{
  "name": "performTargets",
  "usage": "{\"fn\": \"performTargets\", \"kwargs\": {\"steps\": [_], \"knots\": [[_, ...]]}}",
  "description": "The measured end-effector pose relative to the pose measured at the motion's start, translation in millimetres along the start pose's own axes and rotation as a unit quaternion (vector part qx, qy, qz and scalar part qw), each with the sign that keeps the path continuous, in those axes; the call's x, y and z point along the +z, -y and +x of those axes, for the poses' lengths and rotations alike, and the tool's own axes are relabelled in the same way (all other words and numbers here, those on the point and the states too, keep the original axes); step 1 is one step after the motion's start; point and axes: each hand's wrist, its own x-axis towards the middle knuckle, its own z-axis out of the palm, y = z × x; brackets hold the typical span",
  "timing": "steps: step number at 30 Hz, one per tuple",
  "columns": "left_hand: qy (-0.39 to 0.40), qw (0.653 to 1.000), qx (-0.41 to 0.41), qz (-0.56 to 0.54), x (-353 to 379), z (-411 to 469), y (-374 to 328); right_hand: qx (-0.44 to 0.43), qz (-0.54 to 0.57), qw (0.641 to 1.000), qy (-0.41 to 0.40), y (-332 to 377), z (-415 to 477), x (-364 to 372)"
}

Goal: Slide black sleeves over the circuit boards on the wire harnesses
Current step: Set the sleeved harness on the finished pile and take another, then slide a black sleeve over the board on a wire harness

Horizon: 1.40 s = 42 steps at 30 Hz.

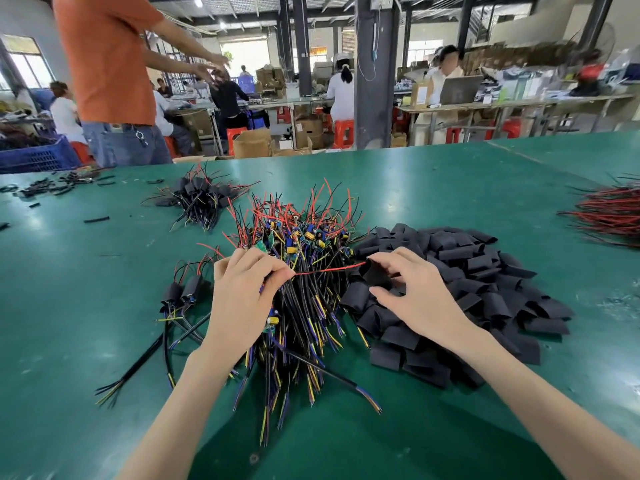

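Note:
A big heap of wire harnesses [304, 271] with small circuit boards and red, black, yellow and blue wires lies mid-table. My left hand [242, 289] grips one harness near its board, above the heap. Its red wire [329, 270] stretches right into a black sleeve [375, 275], which my right hand [412, 292] pinches between thumb and fingers. Right of the heap sits a pile of loose black sleeves [485, 289]. Sleeved harnesses [183, 292] lie just left of my left hand.
A further bunch of sleeved harnesses [201, 195] lies farther back on the green table [104, 254]. Red and black wires [609, 213] are piled at the right edge. Scraps of black tubing [55, 187] litter the far left. A person in an orange shirt [107, 64] stands behind the table.

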Motion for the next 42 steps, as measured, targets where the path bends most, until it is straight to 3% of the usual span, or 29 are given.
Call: {"fn": "performTargets", "kwargs": {"steps": [7, 13, 17, 21, 28, 33, 42], "knots": [[0.009, 1.000, 0.014, -0.002, -1, -1, -1, -0.004, 0.018, 1.000, -0.010, 1, 0, -3], [0.025, 0.993, 0.114, 0.022, 3, -3, -13, -0.152, -0.142, 0.978, 0.015, 6, -3, 2], [0.120, 0.986, 0.113, -0.032, 8, -12, -26, -0.203, -0.152, 0.967, 0.026, 19, -9, 15], [0.181, 0.971, 0.055, -0.144, 12, -18, -33, -0.171, -0.118, 0.978, 0.030, 22, -12, 15], [0.108, 0.979, -0.026, -0.170, 14, -12, -34, -0.151, -0.112, 0.982, 0.036, 19, -11, 13], [0.148, 0.961, -0.103, -0.208, 10, -11, -38, -0.160, -0.101, 0.981, 0.041, 19, -12, 15], [0.222, 0.914, -0.111, -0.321, -1, -12, -38, -0.157, -0.104, 0.982, 0.006, 15, -9, 13]]}}
